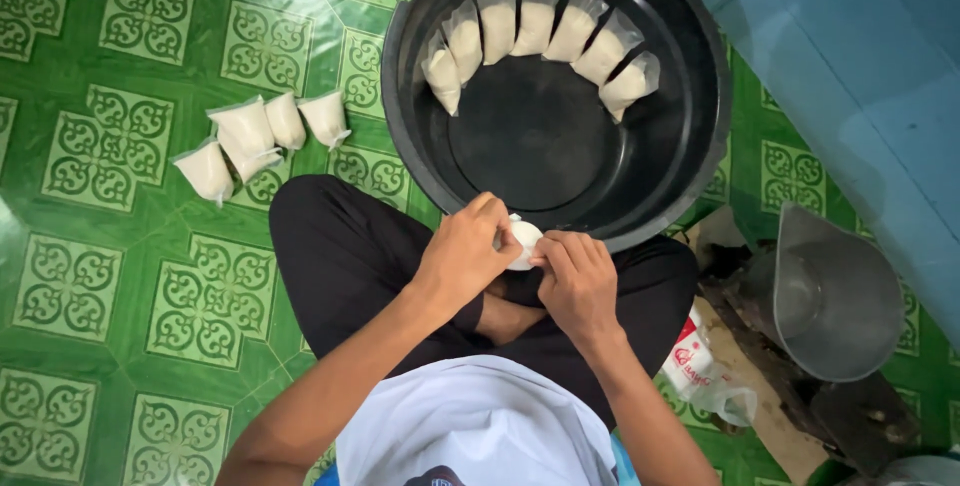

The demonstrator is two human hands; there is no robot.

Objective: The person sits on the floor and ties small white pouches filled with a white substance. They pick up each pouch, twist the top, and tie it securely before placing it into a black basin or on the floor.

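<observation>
Both hands meet over the lap: the left hand and right hand pinch one small white pouch between their fingertips, fingers closed narrowly on it, seemingly so its top can be worked. Just beyond the hands sits a black tub, close enough to reach, with filled pouches leaning in an arc against its far wall. More pouches lie on the green floor, well to the left hand's outer side.

Small clear plastic bag filled with white liquid, rounded and plump. Largely covered by fingers, it sits over the lap, just beside the black basin's near rim.
</observation>
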